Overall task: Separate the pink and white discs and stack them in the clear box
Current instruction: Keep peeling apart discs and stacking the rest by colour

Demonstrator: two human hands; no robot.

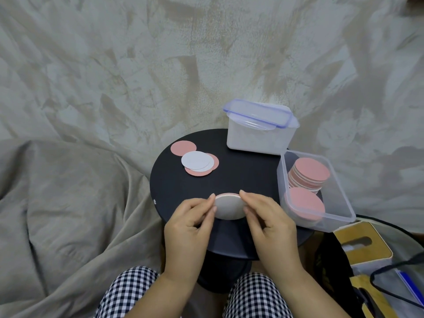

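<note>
Discs (228,206), seemingly two, between left grip (188,223), right grip (268,221)

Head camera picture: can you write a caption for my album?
Left hand and right hand pinch a disc pair above the black table, clear box of pink discs alongside.

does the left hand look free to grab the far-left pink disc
Probably not yet: the left hand pinches the white-faced disc with the right hand, though nothing blocks the far-left pink disc.

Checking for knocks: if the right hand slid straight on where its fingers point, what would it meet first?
Beyond the held disc, the right hand would probably reach the loose white disc first.
</note>
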